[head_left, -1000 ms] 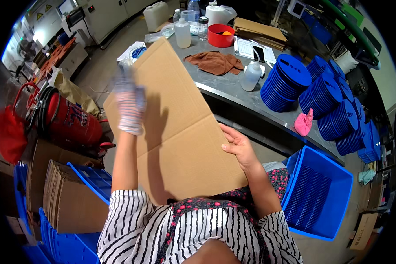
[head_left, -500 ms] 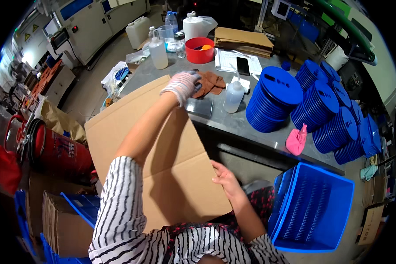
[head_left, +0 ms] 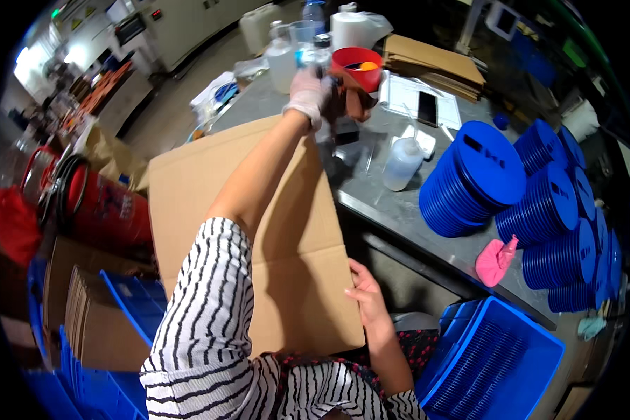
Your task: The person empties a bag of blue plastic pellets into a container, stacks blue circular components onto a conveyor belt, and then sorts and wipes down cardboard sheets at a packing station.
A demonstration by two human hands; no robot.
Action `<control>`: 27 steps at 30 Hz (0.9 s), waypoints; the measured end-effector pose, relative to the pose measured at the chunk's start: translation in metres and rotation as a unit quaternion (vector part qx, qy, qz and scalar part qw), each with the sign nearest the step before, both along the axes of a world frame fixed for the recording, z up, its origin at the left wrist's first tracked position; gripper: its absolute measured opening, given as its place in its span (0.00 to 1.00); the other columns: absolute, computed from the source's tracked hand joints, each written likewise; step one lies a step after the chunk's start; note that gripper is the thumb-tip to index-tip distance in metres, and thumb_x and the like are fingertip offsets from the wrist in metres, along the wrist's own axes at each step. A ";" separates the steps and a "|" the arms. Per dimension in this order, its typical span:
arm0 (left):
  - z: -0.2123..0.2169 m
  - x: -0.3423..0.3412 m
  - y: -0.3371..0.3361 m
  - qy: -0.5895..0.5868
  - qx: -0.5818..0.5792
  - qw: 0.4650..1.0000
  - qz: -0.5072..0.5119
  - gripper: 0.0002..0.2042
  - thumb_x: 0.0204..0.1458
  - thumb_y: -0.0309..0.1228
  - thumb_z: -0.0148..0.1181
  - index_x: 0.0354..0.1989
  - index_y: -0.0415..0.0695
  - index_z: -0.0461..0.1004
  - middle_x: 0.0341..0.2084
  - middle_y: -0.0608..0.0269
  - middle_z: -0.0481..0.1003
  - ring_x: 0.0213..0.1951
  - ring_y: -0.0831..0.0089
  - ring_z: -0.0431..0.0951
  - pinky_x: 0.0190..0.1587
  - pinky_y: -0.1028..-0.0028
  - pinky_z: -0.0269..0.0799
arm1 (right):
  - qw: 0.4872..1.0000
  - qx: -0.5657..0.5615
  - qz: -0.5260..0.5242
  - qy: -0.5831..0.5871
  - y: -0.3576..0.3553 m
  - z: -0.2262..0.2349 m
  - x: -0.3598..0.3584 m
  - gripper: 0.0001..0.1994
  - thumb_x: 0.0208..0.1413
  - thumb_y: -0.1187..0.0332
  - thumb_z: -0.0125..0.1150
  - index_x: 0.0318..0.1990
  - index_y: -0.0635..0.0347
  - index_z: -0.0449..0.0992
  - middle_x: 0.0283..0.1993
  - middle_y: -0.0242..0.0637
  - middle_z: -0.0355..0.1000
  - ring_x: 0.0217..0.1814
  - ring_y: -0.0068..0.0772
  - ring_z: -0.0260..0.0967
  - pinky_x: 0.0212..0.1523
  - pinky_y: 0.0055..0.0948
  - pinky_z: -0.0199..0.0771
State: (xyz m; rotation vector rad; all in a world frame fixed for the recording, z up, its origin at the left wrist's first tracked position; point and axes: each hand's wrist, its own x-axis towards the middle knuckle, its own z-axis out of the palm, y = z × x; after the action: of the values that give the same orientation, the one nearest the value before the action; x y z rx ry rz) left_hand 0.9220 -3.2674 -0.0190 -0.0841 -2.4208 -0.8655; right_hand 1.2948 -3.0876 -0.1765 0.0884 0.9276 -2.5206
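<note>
My left hand (head_left: 308,94), in a pale glove, reaches across the bench and is closed on a brown cloth (head_left: 355,101). Motion blurs its fingers. A flat dark object (head_left: 345,131) lies on the bench just below the cloth. With bare fingers, my right hand (head_left: 368,295) pinches the right edge of a large brown cardboard sheet (head_left: 217,175). The sheet is tilted in front of me under my left arm, and a fold line crosses it. To the right of the cloth stands a translucent squeeze bottle (head_left: 403,164) with a thin spout.
Stacked blue discs (head_left: 479,175) stand along the right of the metal bench (head_left: 392,210), near a pink pouch-like item (head_left: 495,262). Behind are a red tub (head_left: 350,59), a phone (head_left: 428,108) and cardboard sheets (head_left: 434,63). A blue crate (head_left: 532,371) sits low right; a red cylinder (head_left: 112,210) stands left.
My left hand has moved farther across the bench, and the brown cloth has shifted away with it. My right hand keeps hold of the cardboard edge. The whole view has turned slightly.
</note>
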 end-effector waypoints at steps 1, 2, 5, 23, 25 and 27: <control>0.020 0.003 -0.023 0.034 0.076 0.996 -0.019 0.13 0.50 0.36 0.57 0.41 0.41 0.74 0.35 0.51 0.76 0.39 0.58 0.75 0.43 0.66 0.69 | 1.000 -0.001 0.001 -0.002 -0.001 0.006 0.000 0.38 0.42 0.79 0.56 0.66 0.61 0.53 0.58 0.43 0.66 0.61 0.38 0.64 0.62 0.36 0.62; 0.049 0.011 -0.044 0.072 0.158 0.984 -0.046 0.13 0.51 0.35 0.57 0.42 0.42 0.74 0.33 0.56 0.77 0.37 0.66 0.75 0.42 0.70 0.69 | 1.000 0.005 -0.006 0.000 0.002 0.012 -0.002 0.39 0.41 0.78 0.57 0.66 0.59 0.51 0.58 0.43 0.66 0.61 0.39 0.63 0.62 0.37 0.62; 0.133 0.104 -0.110 0.174 0.270 0.938 -0.131 0.16 0.50 0.33 0.59 0.45 0.38 0.73 0.35 0.58 0.77 0.36 0.72 0.74 0.41 0.73 0.70 | 0.997 0.065 0.036 -0.009 -0.008 0.026 -0.019 0.37 0.46 0.76 0.57 0.66 0.60 0.51 0.61 0.43 0.60 0.65 0.38 0.58 0.64 0.38 0.57; 0.043 0.133 -0.278 -0.090 -0.023 0.994 -0.060 0.16 0.56 0.37 0.50 0.51 0.49 0.72 0.47 0.51 0.74 0.49 0.56 0.73 0.53 0.68 0.65 | 0.940 0.292 0.134 0.115 -0.113 0.123 0.029 0.34 0.45 0.76 0.64 0.62 0.68 0.59 0.57 0.39 0.66 0.59 0.32 0.63 0.60 0.31 0.62; 0.027 0.158 -0.311 -0.107 0.158 0.980 -0.054 0.14 0.58 0.37 0.49 0.48 0.45 0.73 0.41 0.57 0.76 0.43 0.64 0.74 0.49 0.71 0.67 | 0.943 0.301 0.098 0.101 -0.098 0.111 0.033 0.34 0.45 0.77 0.65 0.62 0.66 0.60 0.56 0.38 0.67 0.57 0.31 0.65 0.57 0.29 0.65; -0.013 0.188 -0.383 -0.135 0.390 0.911 -0.004 0.13 0.59 0.37 0.48 0.43 0.42 0.74 0.37 0.61 0.77 0.38 0.70 0.74 0.44 0.72 0.68 | 0.955 0.272 0.064 0.105 -0.085 0.102 0.046 0.33 0.45 0.78 0.65 0.61 0.66 0.61 0.55 0.38 0.68 0.57 0.30 0.65 0.57 0.29 0.65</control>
State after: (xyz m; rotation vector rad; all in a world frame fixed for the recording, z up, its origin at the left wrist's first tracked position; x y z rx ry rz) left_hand 1.1099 -3.6509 -0.0316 0.3487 -2.1166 -1.8790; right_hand 1.3404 -3.1723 -0.0740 -0.0714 1.6376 -2.1199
